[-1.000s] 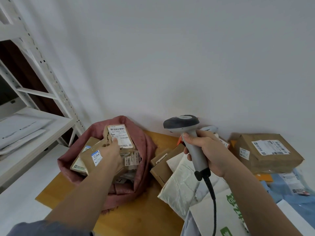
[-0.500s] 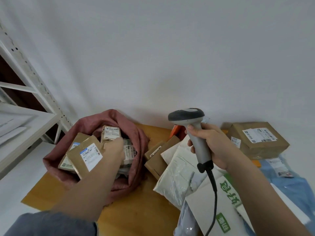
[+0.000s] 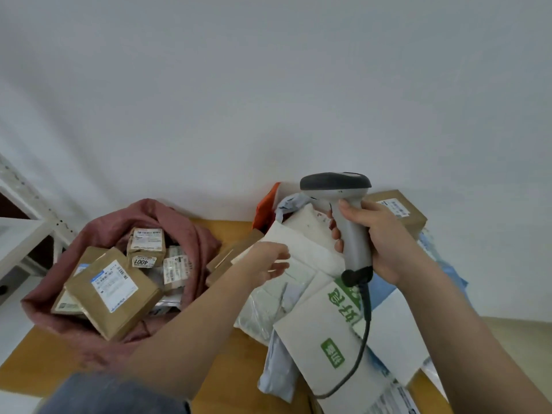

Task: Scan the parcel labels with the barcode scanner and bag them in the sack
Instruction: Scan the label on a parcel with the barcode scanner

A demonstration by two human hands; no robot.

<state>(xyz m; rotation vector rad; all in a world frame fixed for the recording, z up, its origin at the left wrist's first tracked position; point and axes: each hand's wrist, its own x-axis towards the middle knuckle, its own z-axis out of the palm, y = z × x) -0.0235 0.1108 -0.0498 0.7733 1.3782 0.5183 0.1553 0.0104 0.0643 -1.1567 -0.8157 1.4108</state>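
Grey scanner: gripped upright in right hand.
Left hand: fingers loose, touching white mailer on the counter pile.
Pink sack: left, full of labelled boxes.
Advice: pinch the mailer's edge, turn its label toward the scanner.

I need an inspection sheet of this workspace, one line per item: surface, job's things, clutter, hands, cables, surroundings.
Surface: wooden tabletop, mostly covered.
Job's things: pink sack open, holding labelled brown parcels; barcode scanner upright; white mailer on the unsorted pile.
Clutter: envelope with green print, brown box, orange packet.
Hands: left hand reaches onto the white mailer; right hand grips the scanner.
Cables: dark scanner cord hangs over the envelope.
Surroundings: white wall, white shelf rack at left.
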